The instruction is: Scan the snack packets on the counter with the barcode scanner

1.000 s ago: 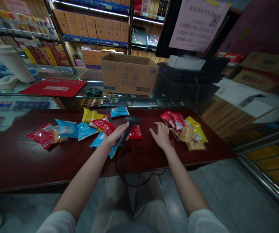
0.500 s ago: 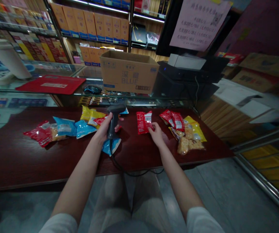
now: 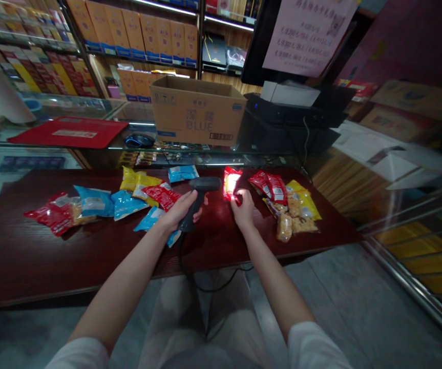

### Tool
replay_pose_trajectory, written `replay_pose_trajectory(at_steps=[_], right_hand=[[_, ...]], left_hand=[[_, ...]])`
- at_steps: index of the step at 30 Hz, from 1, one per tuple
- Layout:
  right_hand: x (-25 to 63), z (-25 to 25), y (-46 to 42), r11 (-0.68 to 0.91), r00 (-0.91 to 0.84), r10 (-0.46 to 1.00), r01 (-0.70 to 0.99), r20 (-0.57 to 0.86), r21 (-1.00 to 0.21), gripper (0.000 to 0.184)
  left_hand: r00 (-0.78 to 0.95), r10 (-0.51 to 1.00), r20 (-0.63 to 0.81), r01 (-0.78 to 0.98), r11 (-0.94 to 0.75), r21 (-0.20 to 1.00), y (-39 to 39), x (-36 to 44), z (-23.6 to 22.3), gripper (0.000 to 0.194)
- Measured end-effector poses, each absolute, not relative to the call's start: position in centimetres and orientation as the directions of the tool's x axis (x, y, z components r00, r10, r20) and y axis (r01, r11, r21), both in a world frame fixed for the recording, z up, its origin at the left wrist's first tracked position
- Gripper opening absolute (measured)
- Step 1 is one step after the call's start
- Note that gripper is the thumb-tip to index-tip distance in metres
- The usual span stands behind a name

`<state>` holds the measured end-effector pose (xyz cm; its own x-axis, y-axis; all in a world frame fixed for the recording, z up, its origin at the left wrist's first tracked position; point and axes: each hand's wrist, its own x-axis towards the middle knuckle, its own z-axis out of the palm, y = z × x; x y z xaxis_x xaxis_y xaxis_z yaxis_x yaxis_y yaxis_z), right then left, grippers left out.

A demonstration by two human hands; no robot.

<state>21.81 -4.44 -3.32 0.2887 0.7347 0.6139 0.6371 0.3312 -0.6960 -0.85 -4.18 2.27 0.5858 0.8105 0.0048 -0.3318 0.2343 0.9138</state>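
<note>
My left hand (image 3: 184,209) is wrapped around the grip of a black barcode scanner (image 3: 204,183), whose head points right. Bright light from it falls on a red snack packet (image 3: 231,179). My right hand (image 3: 244,209) pinches that packet by its lower edge and tilts it up toward the scanner. Left of the scanner lie several packets: a red one (image 3: 163,195), a yellow one (image 3: 144,184) and blue ones (image 3: 128,204). To the right of my right hand sits a pile with red packets (image 3: 276,188), a yellow packet (image 3: 305,200) and clear-wrapped snacks (image 3: 292,226).
The packets lie on a dark red wooden table (image 3: 101,256). Behind it, a glass counter carries a cardboard box (image 3: 197,113), a computer mouse (image 3: 139,140), a red folder (image 3: 70,132) and a black printer (image 3: 293,115). The scanner's cable (image 3: 213,290) hangs over the table's front edge.
The scanner has turned from pointing away to pointing right, and its light now shines on the red packet. My right hand has tilted that packet up toward it.
</note>
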Motion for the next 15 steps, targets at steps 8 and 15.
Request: replay_pose_trajectory(at_steps=[8,15], right_hand=[[22.3,-3.2,-4.8,0.346,0.302,0.7,0.648,0.647,-0.678,0.007],[28.8,0.8,-6.6,0.211,0.425,0.59,0.739,0.686,-0.639,0.022]], left_hand=[[0.533,0.846,-0.001,-0.362,0.229,0.904,-4.4,-1.0,2.4,0.063],[0.475,0.879,-0.04,-0.316,0.213,0.925,-3.1,-2.9,2.8,0.07]])
